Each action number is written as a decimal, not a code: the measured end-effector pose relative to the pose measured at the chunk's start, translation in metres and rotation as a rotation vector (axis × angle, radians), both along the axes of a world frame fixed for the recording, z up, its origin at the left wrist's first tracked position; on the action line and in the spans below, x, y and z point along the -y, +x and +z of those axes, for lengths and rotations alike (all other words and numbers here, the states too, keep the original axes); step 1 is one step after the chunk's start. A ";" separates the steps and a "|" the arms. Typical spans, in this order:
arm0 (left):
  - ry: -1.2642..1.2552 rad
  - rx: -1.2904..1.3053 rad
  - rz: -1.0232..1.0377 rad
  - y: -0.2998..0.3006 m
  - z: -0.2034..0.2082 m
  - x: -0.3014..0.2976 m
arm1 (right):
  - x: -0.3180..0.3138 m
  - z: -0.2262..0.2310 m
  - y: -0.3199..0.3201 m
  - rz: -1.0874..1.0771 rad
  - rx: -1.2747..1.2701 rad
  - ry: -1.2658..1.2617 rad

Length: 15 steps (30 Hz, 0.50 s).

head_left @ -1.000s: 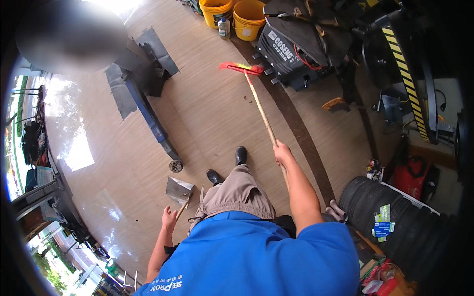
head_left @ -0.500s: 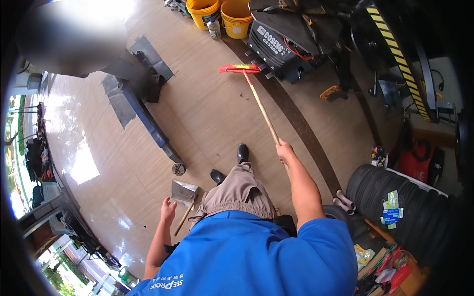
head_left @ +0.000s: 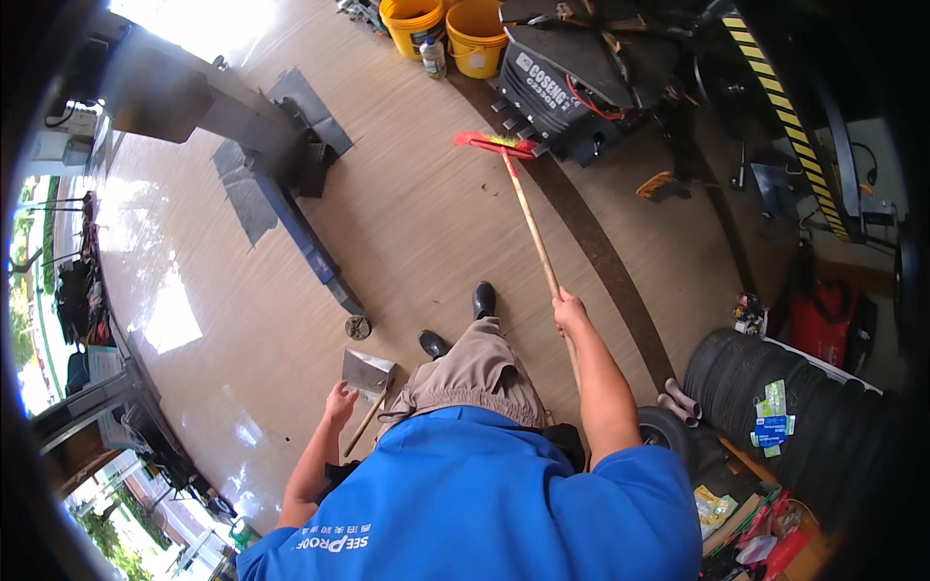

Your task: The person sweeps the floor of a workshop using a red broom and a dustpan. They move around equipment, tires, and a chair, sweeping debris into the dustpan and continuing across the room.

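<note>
My right hand (head_left: 570,311) is wrapped round the wooden handle of a broom (head_left: 532,228), which stretches away in front of me. The broom's red head with yellow bristles (head_left: 496,144) rests on the floor beside the black tyre machine (head_left: 562,82). At my left side, my left hand (head_left: 340,399) hangs with its fingers loosely curled apart, holding nothing that I can see. Close by it a metal dustpan (head_left: 367,370) lies on the floor, its wooden handle pointing back toward me.
Two yellow buckets (head_left: 477,41) and a plastic bottle (head_left: 433,60) stand ahead. A blue lift arm (head_left: 295,232) reaches across the floor at left. Stacked tyres (head_left: 731,387) line the right side. A dark strip (head_left: 601,257) runs along the floor.
The broom head has swung slightly right, closer to the machine, and tilted. My left hand has moved nearer the dustpan. My right hand still grips the handle.
</note>
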<state>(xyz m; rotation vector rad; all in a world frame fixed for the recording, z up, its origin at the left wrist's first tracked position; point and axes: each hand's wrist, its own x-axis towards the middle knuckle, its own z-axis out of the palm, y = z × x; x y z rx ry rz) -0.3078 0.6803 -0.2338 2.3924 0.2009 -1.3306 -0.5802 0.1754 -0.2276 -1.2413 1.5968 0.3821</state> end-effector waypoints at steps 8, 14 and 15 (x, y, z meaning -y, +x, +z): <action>-0.213 0.047 0.325 -0.013 0.011 0.019 | -0.079 0.091 -0.110 0.472 -0.171 -0.031; -0.069 -0.100 0.256 -0.068 0.005 -0.006 | -0.070 0.100 -0.112 0.478 -0.035 -0.013; -0.029 -0.089 0.224 -0.074 0.004 -0.014 | -0.059 0.073 -0.096 0.495 0.008 -0.062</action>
